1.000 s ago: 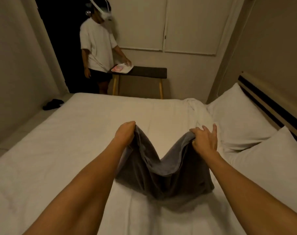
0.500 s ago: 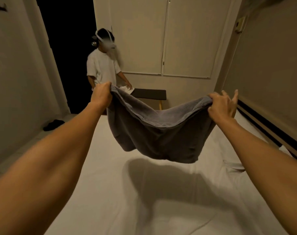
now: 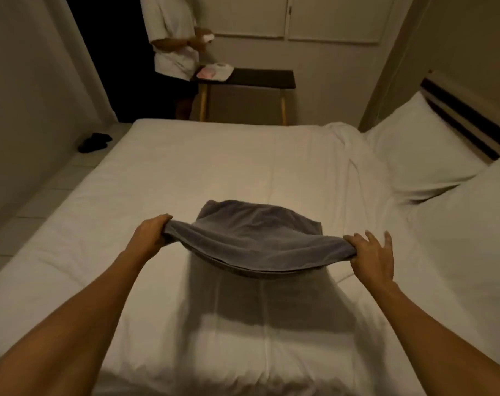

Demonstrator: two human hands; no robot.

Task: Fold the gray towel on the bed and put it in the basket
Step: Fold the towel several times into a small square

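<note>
Gray towel (image 3: pixel 257 241) is held by its near corners above the white bed (image 3: pixel 185 181), its far edge resting on the sheet. One corner is gripped by the left hand (image 3: pixel 151 234), the other pinched by the right hand (image 3: pixel 371 257). Two pillows (image 3: pixel 423 155) lie well to the right. A dark worktop (image 3: pixel 260 77) and a standing person (image 3: pixel 171 38) are seen beyond the bed.

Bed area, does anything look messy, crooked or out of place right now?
Mostly tidy. The white sheet is rumpled and bunched at the far corner beside the pillows, while the rest lies smooth. A dark item lies on the floor left of the bed; too dim to identify. No basket is in view.
</note>
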